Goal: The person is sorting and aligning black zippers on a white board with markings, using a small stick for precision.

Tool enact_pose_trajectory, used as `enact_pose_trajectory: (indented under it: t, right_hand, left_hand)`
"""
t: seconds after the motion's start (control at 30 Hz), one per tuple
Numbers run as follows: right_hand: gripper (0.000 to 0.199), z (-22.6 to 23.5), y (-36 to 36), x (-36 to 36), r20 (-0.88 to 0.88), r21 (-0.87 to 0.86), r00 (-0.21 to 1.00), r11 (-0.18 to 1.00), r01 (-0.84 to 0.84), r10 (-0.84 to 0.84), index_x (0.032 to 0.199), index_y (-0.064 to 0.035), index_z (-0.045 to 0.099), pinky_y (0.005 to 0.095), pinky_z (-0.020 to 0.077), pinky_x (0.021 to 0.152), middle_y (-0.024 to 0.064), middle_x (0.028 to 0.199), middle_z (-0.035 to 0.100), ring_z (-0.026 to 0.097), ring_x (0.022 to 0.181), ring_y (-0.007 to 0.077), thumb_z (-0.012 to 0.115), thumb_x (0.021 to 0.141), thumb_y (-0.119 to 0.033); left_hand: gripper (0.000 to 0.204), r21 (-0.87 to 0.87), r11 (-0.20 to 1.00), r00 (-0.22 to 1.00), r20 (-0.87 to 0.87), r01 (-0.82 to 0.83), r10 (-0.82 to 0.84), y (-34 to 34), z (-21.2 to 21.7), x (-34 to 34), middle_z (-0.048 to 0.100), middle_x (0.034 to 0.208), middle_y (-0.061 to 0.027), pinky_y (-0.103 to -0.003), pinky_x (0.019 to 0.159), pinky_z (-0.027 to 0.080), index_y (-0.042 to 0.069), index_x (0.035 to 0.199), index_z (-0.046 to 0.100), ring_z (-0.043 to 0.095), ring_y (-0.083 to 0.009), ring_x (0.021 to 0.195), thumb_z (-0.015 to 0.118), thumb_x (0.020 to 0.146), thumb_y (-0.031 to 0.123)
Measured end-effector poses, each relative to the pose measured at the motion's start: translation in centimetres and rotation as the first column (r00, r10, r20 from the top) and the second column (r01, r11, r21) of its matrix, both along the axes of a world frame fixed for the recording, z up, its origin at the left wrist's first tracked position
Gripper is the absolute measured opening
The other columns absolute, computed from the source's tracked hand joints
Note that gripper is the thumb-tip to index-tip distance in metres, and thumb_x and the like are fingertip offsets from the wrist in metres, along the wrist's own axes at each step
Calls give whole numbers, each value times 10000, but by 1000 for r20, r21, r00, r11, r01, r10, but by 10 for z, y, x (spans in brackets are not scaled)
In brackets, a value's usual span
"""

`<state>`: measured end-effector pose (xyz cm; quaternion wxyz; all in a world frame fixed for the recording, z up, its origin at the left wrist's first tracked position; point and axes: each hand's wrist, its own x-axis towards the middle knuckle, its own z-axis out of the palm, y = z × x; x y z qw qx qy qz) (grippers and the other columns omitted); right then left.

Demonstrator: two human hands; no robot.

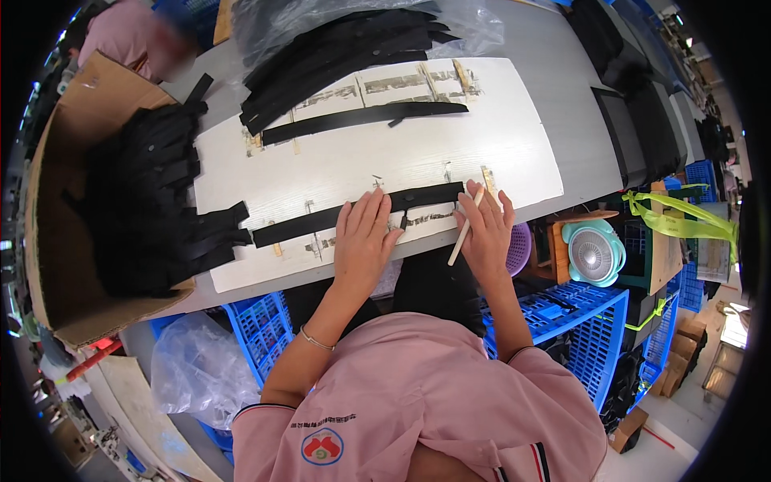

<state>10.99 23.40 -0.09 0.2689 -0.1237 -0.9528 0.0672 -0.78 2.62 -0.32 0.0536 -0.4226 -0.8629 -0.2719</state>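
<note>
A long black fabric strip [305, 228] lies across the near part of a white board [385, 158], with a short black tab hanging from it between my hands. My left hand [363, 241] rests flat, fingers stretched out, its fingertips on the strip's middle. At the strip's right end, my right hand [487, 239] holds a slim white pen-like stick [460, 243] between its fingers, slanting down toward the table edge. A second black strip [361, 120] with a small tab lies farther back on the board. Tape marks and drawn lines show on the board's surface.
To the left, a cardboard box [60, 161] holds many black strips. More strips [337, 60] are piled at the back beside clear plastic. Black cases [626, 128] stand at the far right of the grey table. Below are blue crates [578, 321] and a turquoise fan [593, 253]. Another person sits back left.
</note>
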Motion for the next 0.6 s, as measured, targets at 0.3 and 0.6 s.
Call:
enact_pose_trajectory:
  t: [0.3, 0.6]
  right_hand:
    - [441, -5, -14, -2, 80, -104, 997, 995, -8, 16, 1303, -79, 612, 527, 263, 1200, 102, 1385, 632, 547, 1335, 275, 753, 902, -197]
    - [405, -15, 5, 7, 73, 23, 989, 992, 125, -127, 1301, -75, 617, 524, 260, 1215, 83, 1380, 646, 544, 1326, 277, 728, 923, -166]
  left_hand:
    - [662, -71, 997, 998, 59, 25, -21, -2, 0, 3, 486, 1565, -133, -551, 1233, 237, 13, 1509, 486, 387, -319, 1495, 689, 959, 321]
    - [736, -58, 998, 995, 104, 15, -9, -10, 0, 8, 389, 1631, -128, -533, 1259, 184, 15, 1558, 407, 307, -297, 1541, 661, 973, 382]
